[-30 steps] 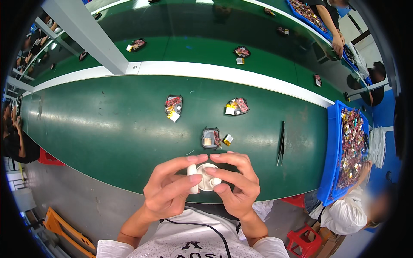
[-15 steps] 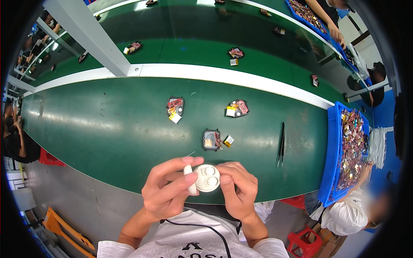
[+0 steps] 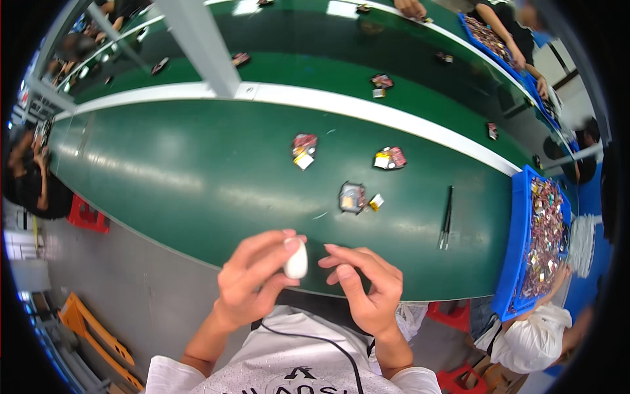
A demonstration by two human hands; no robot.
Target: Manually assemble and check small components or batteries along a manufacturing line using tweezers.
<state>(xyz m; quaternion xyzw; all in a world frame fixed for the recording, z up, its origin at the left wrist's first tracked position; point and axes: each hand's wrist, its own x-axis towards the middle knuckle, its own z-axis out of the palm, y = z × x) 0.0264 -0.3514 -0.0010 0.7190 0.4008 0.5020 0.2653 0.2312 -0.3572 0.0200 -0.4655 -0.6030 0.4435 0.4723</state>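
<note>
A small rounded white earbud case [image 3: 297, 261], closed and turned edge-on, is pinched between the thumb and fingers of my left hand [image 3: 251, 279]. Just right of it, my right hand [image 3: 369, 284] is apart from the case, its fingers spread and holding nothing. Beyond my hands on the green table lies an open black housing [image 3: 352, 198] with a loose silver-and-yellow battery [image 3: 376, 201] beside it. Farther back are two more housings with red circuit boards and batteries, one on the left [image 3: 304, 151] and one on the right [image 3: 392, 158].
Dark tweezers [image 3: 447, 217] lie right of the housings. A blue bin [image 3: 514, 249] heaped with small wired parts stands at the table's right end. A white rail [image 3: 367, 113] and grey post [image 3: 200, 46] border the far belt, which carries more housings. People sit around.
The lid of the earbud case, open before with two earbuds showing, is now shut. My right hand has let go and drawn away. The view has turned, shifting the table items rightward.
</note>
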